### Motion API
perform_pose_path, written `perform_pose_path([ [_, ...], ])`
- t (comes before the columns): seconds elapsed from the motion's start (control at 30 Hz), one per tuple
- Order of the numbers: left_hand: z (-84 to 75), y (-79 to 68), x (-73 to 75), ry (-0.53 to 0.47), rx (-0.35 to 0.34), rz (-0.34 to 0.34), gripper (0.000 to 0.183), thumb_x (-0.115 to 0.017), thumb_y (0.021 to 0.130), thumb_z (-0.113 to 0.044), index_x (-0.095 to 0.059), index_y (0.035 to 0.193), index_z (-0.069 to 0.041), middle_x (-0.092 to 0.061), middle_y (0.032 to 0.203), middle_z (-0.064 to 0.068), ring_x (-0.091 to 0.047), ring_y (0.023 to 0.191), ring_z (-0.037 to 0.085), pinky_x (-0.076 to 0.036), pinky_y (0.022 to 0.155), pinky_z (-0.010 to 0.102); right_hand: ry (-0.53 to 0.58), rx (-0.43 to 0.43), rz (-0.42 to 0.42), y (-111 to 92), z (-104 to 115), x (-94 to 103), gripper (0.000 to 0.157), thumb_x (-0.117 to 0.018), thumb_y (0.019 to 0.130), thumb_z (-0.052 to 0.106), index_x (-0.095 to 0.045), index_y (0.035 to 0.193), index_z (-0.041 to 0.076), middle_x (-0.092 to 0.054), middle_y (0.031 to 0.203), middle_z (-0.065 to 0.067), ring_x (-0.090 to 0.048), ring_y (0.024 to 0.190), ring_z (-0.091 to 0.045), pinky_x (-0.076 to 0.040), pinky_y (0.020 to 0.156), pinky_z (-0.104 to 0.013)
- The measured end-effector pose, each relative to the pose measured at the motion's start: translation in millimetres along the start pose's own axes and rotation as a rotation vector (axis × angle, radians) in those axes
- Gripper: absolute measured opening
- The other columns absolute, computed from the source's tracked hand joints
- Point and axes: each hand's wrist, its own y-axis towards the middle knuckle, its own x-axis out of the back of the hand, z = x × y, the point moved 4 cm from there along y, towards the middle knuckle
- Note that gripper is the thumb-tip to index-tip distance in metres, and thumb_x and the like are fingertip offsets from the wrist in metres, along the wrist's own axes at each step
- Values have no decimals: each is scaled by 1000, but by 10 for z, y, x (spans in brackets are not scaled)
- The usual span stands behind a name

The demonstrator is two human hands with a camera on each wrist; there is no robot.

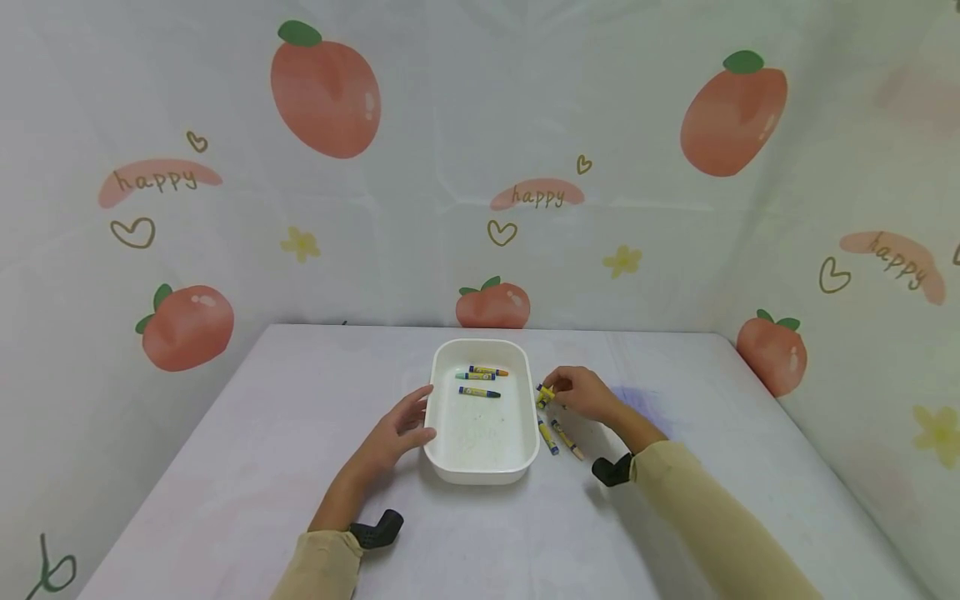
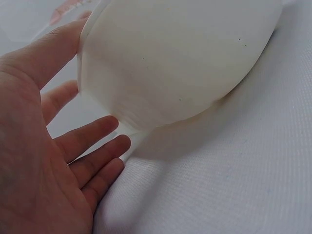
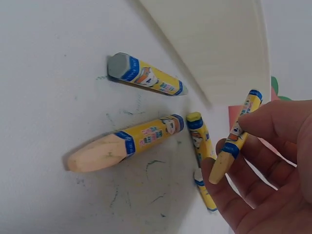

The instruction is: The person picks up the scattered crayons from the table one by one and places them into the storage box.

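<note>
A white rectangular tray [image 1: 480, 477] stands in the middle of the table. My left hand [image 1: 392, 433] touches its left side, thumb and fingers spread along the rim; the left wrist view shows the fingers [image 2: 92, 139] fairly straight against its outer wall. Beyond the tray's right side, my right hand [image 1: 583, 393] pinches a pale yellow oil pastel [image 3: 237, 131] between thumb and fingers. Below it on the table lie a grey-green oil pastel [image 3: 151, 78], a peach oil pastel [image 3: 141, 139], a yellow oil pastel [image 3: 201, 139] and a white-ended oil pastel [image 3: 205, 195].
Inside the tray lie an orange oil pastel [image 1: 489, 371], a light green oil pastel [image 1: 476, 377] and a dark oil pastel [image 1: 480, 392]. Small coloured marks dot the white tablecloth [image 1: 645, 408]. A printed curtain [image 1: 420, 167] hangs behind the table.
</note>
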Motion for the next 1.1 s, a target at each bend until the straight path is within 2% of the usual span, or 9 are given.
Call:
perform_pose_path([
  [0.2,-16,-8,11,-11,-14,4,67,-67,91,-18,-36,150,-20,-49,141,18,-49,126,35,-34,107,54,55,-7,24,-3,40,16,19,-64,82,-5,-66,98,5,-63,91,-4,-57,86,-21,-52,71,-32],
  [0.4,-9,-12,18,-12,-16,7,67,-67,91,-19,-36,150,-20,-49,141,18,-48,127,35,-34,107,54,53,-14,38,-1,63,-5,22,-67,83,-5,-67,103,6,-64,94,-3,-58,90,-21,-53,80,-37],
  [0.77,-13,-13,23,-2,-8,2,66,-67,91,-22,-37,150,-20,-50,141,17,-48,126,35,-34,106,57,35,34,15,38,140,32,35,-70,78,-8,-65,110,5,-59,88,-4,-54,82,-21,-49,70,-32],
  [0.9,-15,-12,18,1,-4,-2,66,-67,91,-24,-38,150,-22,-49,142,16,-48,127,35,-33,105,59,65,21,11,56,184,53,35,-69,80,-7,-65,113,4,-57,88,-6,-52,83,-23,-49,68,-31],
  [1.1,1,-10,16,5,0,-18,67,-68,90,-25,-38,150,-22,-49,142,14,-49,126,34,-32,105,61,80,53,-2,93,249,87,33,-69,80,-6,-65,111,3,-60,93,-7,-55,87,-23,-51,71,-33],
])
